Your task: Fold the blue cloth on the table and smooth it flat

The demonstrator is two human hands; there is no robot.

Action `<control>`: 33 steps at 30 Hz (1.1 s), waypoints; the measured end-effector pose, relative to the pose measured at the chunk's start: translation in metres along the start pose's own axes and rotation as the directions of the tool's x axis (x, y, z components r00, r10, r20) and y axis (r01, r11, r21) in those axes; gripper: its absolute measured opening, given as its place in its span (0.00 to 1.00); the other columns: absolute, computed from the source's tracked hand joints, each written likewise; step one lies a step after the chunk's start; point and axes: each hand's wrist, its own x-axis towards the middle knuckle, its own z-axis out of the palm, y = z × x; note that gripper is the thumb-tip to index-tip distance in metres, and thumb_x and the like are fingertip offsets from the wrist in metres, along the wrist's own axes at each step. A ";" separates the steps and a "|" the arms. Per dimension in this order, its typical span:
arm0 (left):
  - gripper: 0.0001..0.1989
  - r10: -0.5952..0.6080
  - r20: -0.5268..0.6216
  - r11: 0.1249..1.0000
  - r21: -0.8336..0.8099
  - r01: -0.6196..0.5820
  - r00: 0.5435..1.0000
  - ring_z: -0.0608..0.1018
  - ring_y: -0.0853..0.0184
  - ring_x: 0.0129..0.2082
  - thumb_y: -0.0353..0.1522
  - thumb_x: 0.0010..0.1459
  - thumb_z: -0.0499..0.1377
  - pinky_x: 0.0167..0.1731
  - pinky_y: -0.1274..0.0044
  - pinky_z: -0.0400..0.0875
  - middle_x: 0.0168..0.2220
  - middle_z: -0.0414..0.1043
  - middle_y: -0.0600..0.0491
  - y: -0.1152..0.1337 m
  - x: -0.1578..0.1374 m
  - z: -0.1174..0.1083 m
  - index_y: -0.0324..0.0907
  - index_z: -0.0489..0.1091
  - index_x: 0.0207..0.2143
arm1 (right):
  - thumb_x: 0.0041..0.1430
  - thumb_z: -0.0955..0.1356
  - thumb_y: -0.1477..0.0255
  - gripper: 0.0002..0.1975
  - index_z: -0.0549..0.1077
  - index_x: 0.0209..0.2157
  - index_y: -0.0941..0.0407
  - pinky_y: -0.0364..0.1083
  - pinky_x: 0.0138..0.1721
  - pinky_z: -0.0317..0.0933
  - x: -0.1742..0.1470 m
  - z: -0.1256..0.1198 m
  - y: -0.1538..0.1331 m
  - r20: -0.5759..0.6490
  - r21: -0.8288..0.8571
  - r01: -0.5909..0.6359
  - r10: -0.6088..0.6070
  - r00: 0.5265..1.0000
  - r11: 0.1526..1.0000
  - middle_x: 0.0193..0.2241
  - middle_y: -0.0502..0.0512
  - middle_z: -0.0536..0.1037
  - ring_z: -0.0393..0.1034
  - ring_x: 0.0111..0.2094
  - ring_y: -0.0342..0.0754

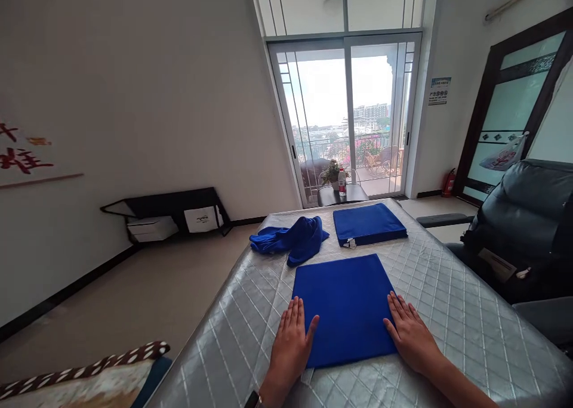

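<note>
A blue cloth (344, 312), folded into a flat rectangle, lies before me on a silver quilted surface. Along its left edge rests my left hand (293, 339), fingers stretched out and thumb apart. My right hand (409, 330) lies flat at the cloth's right edge, its fingers pointing away from me. Neither hand grips anything. Beyond the cloth, to the right, is a stack of folded blue cloths (369, 222) with a white tag at its near edge. A crumpled blue cloth (293, 238) sits to the left of that stack.
The silver quilted cover (233, 336) spreads over the table. A black chair (532, 217) stands close on the right. Behind the table's far end, a small table (353, 194) holds a bottle (342, 182) and a plant. A black rack (165, 208) with white boxes leans by the left wall.
</note>
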 end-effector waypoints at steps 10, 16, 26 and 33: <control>0.33 0.504 0.054 0.845 -0.238 -0.479 0.862 0.48 0.62 0.72 0.47 0.72 0.34 0.69 0.65 0.51 0.72 0.45 0.49 0.191 0.029 -0.018 0.38 0.45 0.71 | 0.70 0.53 0.65 0.30 0.53 0.69 0.59 0.57 0.69 0.42 -0.003 0.014 0.013 -0.093 -0.037 0.107 -0.110 0.990 0.994 0.70 0.58 0.50 0.39 0.71 0.52; 0.34 0.441 0.100 0.883 -0.226 -0.411 0.892 0.46 0.62 0.72 0.46 0.72 0.33 0.69 0.65 0.49 0.72 0.45 0.47 0.181 0.030 -0.006 0.36 0.45 0.71 | 0.70 0.53 0.65 0.29 0.54 0.69 0.60 0.56 0.69 0.44 -0.003 0.010 0.011 -0.082 -0.070 0.099 -0.104 0.991 0.993 0.70 0.58 0.50 0.42 0.70 0.53; 0.36 0.072 0.223 0.996 -0.063 -0.059 0.972 0.48 0.57 0.71 0.51 0.70 0.37 0.68 0.58 0.50 0.72 0.39 0.46 0.022 -0.024 -0.018 0.38 0.41 0.71 | 0.71 0.51 0.63 0.31 0.56 0.68 0.62 0.57 0.68 0.45 0.000 0.015 0.012 -0.104 -0.035 0.086 -0.089 0.991 0.996 0.70 0.60 0.51 0.42 0.70 0.53; 0.40 0.011 0.244 0.997 -0.074 0.008 0.970 0.46 0.56 0.71 0.53 0.68 0.40 0.68 0.60 0.50 0.72 0.36 0.46 -0.002 -0.043 -0.023 0.36 0.42 0.71 | 0.71 0.51 0.63 0.30 0.54 0.69 0.60 0.59 0.67 0.47 0.000 0.019 0.016 -0.142 -0.056 0.123 -0.130 0.981 0.991 0.70 0.60 0.52 0.42 0.70 0.53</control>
